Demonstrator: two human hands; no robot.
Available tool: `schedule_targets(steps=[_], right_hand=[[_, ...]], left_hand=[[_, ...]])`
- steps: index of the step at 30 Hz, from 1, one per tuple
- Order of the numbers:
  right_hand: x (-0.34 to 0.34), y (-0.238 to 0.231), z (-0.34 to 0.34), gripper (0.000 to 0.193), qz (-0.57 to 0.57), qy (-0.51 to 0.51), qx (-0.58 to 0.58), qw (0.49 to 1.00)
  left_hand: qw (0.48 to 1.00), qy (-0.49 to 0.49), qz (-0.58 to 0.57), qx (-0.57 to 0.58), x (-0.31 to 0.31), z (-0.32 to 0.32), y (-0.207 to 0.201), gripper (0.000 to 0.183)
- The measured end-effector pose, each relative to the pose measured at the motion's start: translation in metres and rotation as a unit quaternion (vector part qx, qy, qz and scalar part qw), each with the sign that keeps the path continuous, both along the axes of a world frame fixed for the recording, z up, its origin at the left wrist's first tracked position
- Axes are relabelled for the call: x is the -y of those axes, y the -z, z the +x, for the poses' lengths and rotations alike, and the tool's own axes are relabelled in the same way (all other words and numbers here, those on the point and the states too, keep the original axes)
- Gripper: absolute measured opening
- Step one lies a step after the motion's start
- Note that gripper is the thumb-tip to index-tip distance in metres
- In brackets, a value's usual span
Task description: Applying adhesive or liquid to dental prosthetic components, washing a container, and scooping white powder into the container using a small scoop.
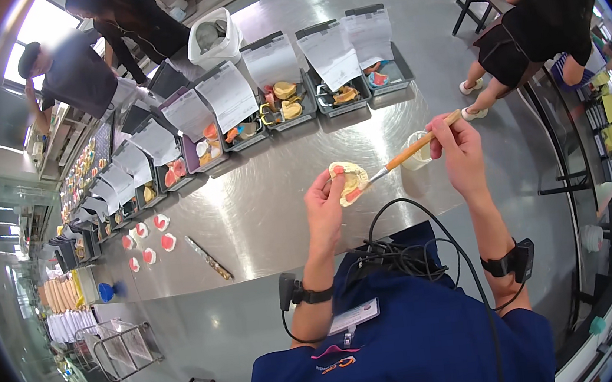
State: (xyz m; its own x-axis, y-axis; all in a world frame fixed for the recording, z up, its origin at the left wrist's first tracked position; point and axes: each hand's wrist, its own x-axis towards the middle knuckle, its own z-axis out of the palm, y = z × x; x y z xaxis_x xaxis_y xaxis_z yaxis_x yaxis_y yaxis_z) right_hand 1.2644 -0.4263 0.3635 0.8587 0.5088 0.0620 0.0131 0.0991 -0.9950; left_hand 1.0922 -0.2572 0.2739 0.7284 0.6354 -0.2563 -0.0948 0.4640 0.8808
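My left hand (324,204) grips a cream plaster dental model (355,174) with pink patches on it, held up above the steel table. My right hand (460,154) is closed round the upper part of a brush with a wooden handle (412,151). The brush slants down to the left, and its metal-collared tip meets the model's edge or lies just over it; the bristles are too small to make out. Beside the right hand, partly behind its fingers, stands a translucent white cup (414,159); its contents are hidden.
Grey trays (342,105) holding paper sheets and dental models line the far side of the steel table (286,215). To the left lie several pink-and-white pieces (168,241) and a knife (209,258). A white bucket (215,40) stands behind. Black cables (395,256) hang before me. Other people stand beyond.
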Motion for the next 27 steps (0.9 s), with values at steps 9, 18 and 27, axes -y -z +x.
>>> schedule_targets(steps=[9, 18, 27], right_hand=[[-0.017, -0.025, 0.001, 0.021, -0.005, -0.017, 0.003, 1.0], [-0.032, -0.036, 0.009, 0.023, -0.015, -0.014, 0.054, 0.998], [-0.048, -0.051, 0.011, 0.024, 0.02, -0.051, 0.033, 0.998]], left_hand=[[0.999, 0.023, 0.024, 0.006, -0.001, -0.004, -0.015, 0.032], [0.998, 0.051, 0.042, 0.002, -0.001, -0.009, -0.032, 0.035], [0.995, 0.076, 0.061, -0.024, 0.002, -0.014, -0.041, 0.035]])
